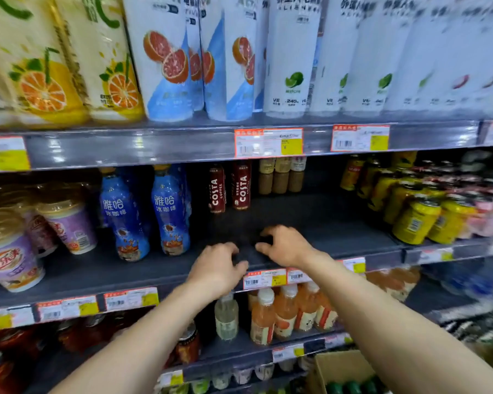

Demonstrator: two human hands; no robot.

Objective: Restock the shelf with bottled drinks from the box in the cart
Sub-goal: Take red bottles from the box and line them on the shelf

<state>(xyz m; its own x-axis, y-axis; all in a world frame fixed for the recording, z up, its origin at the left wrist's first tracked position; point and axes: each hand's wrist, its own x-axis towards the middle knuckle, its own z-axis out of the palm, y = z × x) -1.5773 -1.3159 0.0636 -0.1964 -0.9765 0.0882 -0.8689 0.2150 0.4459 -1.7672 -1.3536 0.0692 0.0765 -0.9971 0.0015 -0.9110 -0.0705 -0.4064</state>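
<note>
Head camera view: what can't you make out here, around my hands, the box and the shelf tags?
All in the head view:
- Whether the left hand or right hand holds anything: the gap between them is dark against the dark shelf.
- Box: cut off by the bottom edge; only green caps show.
- Price tags: print too blurred to read.
- Far-right cans: labels smeared by blur.

Price tags; purple cups left, yellow cans right.
</note>
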